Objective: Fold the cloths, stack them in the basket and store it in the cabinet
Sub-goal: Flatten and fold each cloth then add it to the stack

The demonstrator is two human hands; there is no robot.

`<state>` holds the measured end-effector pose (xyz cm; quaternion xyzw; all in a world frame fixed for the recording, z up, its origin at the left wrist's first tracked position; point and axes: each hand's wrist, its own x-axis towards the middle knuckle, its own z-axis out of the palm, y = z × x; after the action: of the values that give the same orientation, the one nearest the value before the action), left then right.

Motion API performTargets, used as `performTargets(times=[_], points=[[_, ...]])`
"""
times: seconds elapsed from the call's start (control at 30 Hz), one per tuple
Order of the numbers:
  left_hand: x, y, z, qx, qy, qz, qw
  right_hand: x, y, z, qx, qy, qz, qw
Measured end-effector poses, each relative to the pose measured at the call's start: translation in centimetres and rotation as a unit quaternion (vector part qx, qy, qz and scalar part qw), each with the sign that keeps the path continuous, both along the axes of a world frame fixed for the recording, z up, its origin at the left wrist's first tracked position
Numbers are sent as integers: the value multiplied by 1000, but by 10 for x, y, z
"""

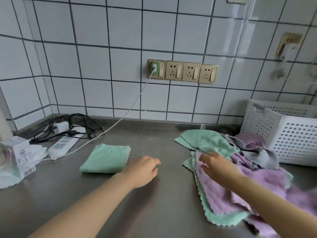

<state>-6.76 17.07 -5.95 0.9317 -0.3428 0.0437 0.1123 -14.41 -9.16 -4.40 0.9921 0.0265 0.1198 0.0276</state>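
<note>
A folded mint-green fleece cloth (105,158) lies on the steel tabletop (154,203), just left of the left hand (143,170), which hovers loosely curled, grasping nothing. The right hand (217,166), fingers spread flat, rests on the loose lilac-and-green cloth pile (223,191), its top cloth running lengthwise toward the person. The white perforated plastic basket (291,134) stands farther right, nearest that hand.

Folded cloth (106,158) lies left of cloth pile (240,169); basket (289,134) behind.

- The wall (120,31) is made of white square tiles with dark lines between them.
- A row of gold sockets (182,71) sits on the wall.
- Left of the sockets, the wall turns a corner.
- Below the sockets, a shiny grey metal tabletop (154,203) meets the wall.
- Right of the sockets, soft light shines on the tiles.
</note>
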Motion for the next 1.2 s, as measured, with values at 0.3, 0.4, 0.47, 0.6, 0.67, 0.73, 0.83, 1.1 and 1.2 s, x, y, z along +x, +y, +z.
performTargets(times=[0.3, 0.4, 0.47, 0.6, 0.67, 0.73, 0.83, 1.1, 1.2], points=[[27, -121, -2, -63, 56, -73, 994, 19, -51, -8, -29, -33, -156, 987], [41, -156, -9, -95, 80, -84, 989, 30, -58, -12, -17, -73, -156, 985], [46, -176, -12, -115, 81, -94, 986, 34, -63, -6, 1, -102, -148, 984], [46, -210, -16, -147, 95, -118, 977, 31, -72, -2, -4, -45, -140, 989], [44, -219, -22, -157, 98, -124, 975, 27, -72, -7, -40, -18, -152, 987], [45, -222, -26, -164, 93, -116, 975, 25, -73, -11, -52, -38, -150, 987], [48, -222, -27, -179, 61, -103, 977, 27, -74, -10, -33, -42, -152, 987], [45, -226, 0, -329, 22, -73, 941, 28, -77, 29, 288, -157, -99, 940], [47, -217, 10, -346, -2, -62, 936, 17, -74, 56, 382, -206, -66, 898]])
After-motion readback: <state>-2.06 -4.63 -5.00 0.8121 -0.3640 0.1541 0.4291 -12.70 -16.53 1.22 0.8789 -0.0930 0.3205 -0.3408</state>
